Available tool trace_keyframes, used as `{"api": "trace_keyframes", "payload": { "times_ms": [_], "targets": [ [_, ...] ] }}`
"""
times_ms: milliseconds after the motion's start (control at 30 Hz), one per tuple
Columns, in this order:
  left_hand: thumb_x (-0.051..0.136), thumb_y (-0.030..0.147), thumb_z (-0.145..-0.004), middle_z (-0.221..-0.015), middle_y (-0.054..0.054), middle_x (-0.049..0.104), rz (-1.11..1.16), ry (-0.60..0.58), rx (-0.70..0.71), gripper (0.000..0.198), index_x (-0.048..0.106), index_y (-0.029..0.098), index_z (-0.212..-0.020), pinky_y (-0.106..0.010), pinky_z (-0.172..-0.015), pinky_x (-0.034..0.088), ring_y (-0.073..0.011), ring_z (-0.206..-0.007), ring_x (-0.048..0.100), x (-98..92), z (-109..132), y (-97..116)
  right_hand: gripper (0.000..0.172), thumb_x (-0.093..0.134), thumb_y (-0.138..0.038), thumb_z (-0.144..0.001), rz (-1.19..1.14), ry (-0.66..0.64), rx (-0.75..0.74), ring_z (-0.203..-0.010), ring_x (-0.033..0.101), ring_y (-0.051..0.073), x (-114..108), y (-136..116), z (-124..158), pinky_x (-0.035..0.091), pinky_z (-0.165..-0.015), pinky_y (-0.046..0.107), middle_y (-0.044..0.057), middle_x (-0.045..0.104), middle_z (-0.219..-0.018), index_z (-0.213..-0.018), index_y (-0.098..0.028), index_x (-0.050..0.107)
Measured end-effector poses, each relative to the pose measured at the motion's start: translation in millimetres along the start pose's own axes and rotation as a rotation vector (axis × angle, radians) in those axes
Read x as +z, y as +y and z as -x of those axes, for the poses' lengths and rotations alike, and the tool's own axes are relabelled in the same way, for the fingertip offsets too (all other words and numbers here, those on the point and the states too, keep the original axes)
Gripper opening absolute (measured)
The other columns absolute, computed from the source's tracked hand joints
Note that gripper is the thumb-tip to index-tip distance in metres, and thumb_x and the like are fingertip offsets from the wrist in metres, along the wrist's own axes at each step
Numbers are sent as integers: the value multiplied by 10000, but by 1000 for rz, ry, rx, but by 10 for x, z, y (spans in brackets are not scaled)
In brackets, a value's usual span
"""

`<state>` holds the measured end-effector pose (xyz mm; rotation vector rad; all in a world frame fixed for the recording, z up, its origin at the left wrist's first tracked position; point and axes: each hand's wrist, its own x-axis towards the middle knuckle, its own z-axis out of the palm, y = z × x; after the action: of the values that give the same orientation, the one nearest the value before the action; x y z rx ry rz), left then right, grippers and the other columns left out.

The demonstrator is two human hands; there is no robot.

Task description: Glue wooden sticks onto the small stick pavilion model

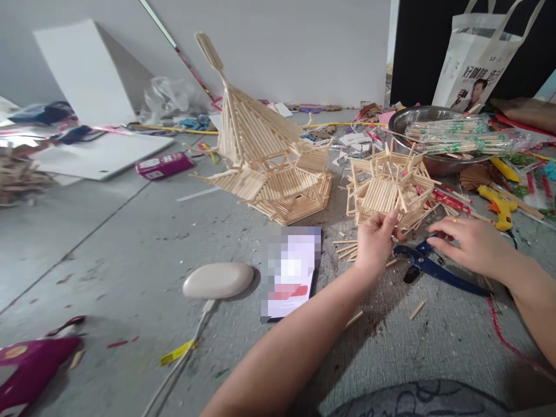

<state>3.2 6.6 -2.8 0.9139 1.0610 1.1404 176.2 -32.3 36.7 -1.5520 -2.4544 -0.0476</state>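
Note:
My left hand (377, 240) is closed, thumb raised against the bent fingers, at the near edge of a small wooden-stick model (384, 191). Anything between its fingertips is hidden. My right hand (473, 246) has its fingers bent around the upper handle of blue hand cutters (441, 273), which are spread wide just above or on the floor. Loose cut sticks (346, 250) lie beside my left wrist. Behind, to the left, stands a larger stick model (260, 124) with a tall sloping roof and a hexagonal base.
A phone (293, 272) and a white oval device (218, 280) with a cable lie left of my forearm. At right are a yellow glue gun (498, 205) and a metal bowl (397, 123) holding wrapped sticks (460, 142). Purple packages (163, 166) and scraps litter the floor.

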Motion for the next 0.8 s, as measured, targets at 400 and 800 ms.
{"api": "trace_keyframes", "payload": {
  "times_ms": [400, 800],
  "targets": [
    [588, 418, -748, -388, 56, 507, 46, 10, 1, 318, 475, 153, -614, -164, -329, 186, -20, -280, 298, 45, -23, 13, 253, 414, -267, -869, -18, 235, -86, -908, 591, 181, 47, -80, -460, 458, -727, 298, 63, 634, -1021, -1006, -209, 618],
    [606, 456, -722, -377, 57, 491, 65, 29, 22, 356, 468, 161, -578, -174, -341, 220, -24, -294, 314, 56, -67, -37, 297, 447, -203, -825, 264, 268, -184, -868, 558, 197, 159, -151, -525, 405, -625, 288, 92, 596, -1075, -1087, -175, 587]
  ]
}}
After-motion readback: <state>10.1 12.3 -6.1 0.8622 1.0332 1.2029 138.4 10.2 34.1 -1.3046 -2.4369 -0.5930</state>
